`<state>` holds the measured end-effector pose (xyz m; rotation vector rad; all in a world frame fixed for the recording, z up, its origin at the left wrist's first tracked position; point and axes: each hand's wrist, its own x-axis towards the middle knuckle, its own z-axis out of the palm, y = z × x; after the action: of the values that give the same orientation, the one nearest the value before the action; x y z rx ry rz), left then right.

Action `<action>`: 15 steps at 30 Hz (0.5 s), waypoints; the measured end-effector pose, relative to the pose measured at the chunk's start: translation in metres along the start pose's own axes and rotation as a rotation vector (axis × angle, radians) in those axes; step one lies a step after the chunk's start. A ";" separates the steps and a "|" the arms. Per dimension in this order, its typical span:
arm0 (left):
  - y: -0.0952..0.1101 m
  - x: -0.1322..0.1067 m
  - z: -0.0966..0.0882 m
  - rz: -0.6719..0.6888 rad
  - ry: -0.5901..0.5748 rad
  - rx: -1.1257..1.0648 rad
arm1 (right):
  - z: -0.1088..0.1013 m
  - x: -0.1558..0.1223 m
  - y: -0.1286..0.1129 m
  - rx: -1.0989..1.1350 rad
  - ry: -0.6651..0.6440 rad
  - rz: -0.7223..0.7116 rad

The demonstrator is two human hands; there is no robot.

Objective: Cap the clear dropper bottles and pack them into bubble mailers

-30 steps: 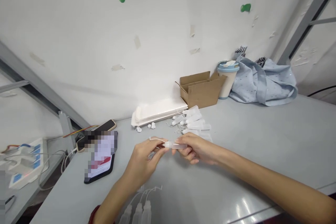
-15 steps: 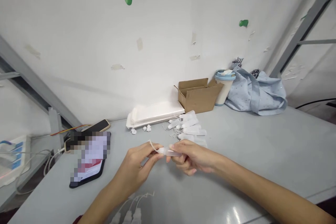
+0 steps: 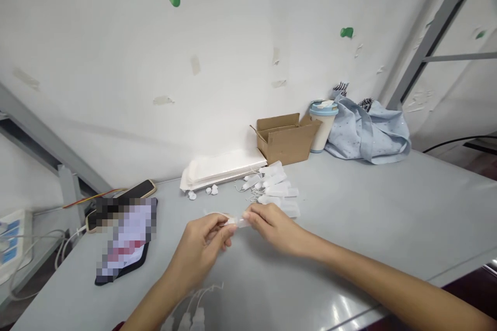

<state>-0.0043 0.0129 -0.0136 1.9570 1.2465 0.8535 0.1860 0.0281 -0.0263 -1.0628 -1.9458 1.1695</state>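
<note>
Between my two hands is a small translucent plastic bottle (image 3: 242, 223), lying nearly level, with a white cap (image 3: 232, 221) and a thin white strand at its left end. My left hand (image 3: 207, 240) pinches the cap end between thumb and fingers. My right hand (image 3: 274, 225) is closed around the body of the bottle, hiding most of it. Just beyond my right hand lies a pile of similar translucent bottles (image 3: 276, 189) with thin strands. Several more bottles (image 3: 197, 318) with curved strands lie at the bottom edge, partly cut off.
Behind the pile are white flat packets (image 3: 223, 168), an open cardboard box (image 3: 289, 145), a lidded cup (image 3: 323, 126) and a light blue cloth bag (image 3: 368, 134). White crumpled bits (image 3: 212, 190) lie in front of the packets. Two phones, one a dark phone (image 3: 142, 191), lie on the grey table (image 3: 368, 207) at left.
My right hand has turned so its fingers point down over the bottle, covering more of it. The bottle and my left hand moved slightly left in view. The camera has shifted a little right.
</note>
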 end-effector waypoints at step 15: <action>0.014 -0.001 -0.007 -0.161 -0.078 -0.101 | -0.005 -0.001 -0.008 -0.060 -0.007 -0.074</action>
<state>-0.0032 0.0088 0.0011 1.7675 1.2712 0.7378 0.1879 0.0273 -0.0166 -1.0089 -2.0198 1.0824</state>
